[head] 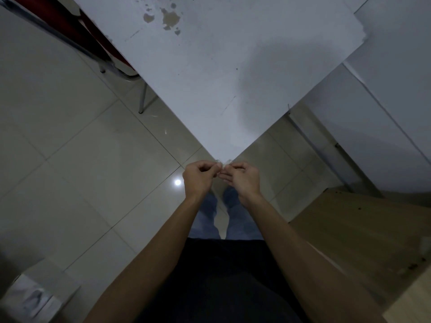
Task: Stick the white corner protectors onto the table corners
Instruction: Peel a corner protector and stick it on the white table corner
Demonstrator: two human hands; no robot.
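A: What does the corner protector point(223, 162) look like?

B: Small and pale, almost see-through, with a ragged outline. Only a sliver of it shows above the knuckles, so its full shape is hard to tell.

A: Where does it sit?

B: Right at the near corner of the white table point(210, 89), at the very tip that points toward the person. Whether it is already stuck down there, I cannot tell.

A: And the hands?

B: Both are at that tip, side by side, fingertips nearly meeting. The left hand point(201, 177) has its fingers curled in, thumb and forefinger pinched on the protector's left side. The right hand point(242, 177) pinches the right side, its other fingers looser and pointing toward the left hand.

A: So the protector lies between them?

B: Yes, just above the fingertips of both, bridging the gap over the corner.
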